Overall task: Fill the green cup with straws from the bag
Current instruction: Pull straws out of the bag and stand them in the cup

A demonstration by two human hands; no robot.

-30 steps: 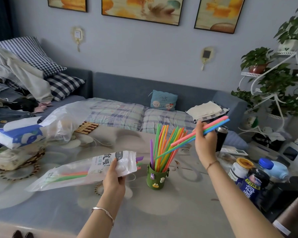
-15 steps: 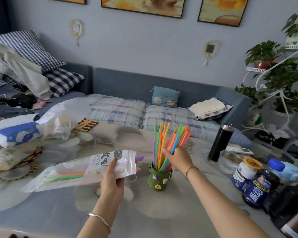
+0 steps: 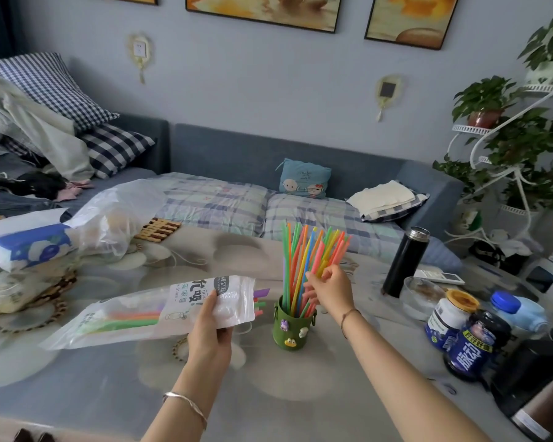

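The green cup (image 3: 289, 330) with small stuck-on figures stands upright on the table, packed with many coloured straws (image 3: 307, 250) that fan upward. My right hand (image 3: 329, 288) is at the straws just above the cup's rim, fingers curled around a few of them. My left hand (image 3: 213, 330) holds the clear plastic straw bag (image 3: 134, 314) by its printed open end, left of the cup. Orange and green straws lie inside the bag, and a few tips stick out of its mouth toward the cup.
A black flask (image 3: 404, 261), a glass bowl (image 3: 423, 296) and several jars and bottles (image 3: 473, 342) crowd the table's right side. A tissue box (image 3: 26, 244) and a crumpled plastic bag (image 3: 118, 218) sit at the left. The sofa (image 3: 237, 161) runs behind the table.
My right hand brought a bundle of straws down from the upper right and put them into the cup; it now rests among them near the rim. The left hand and bag stayed put.
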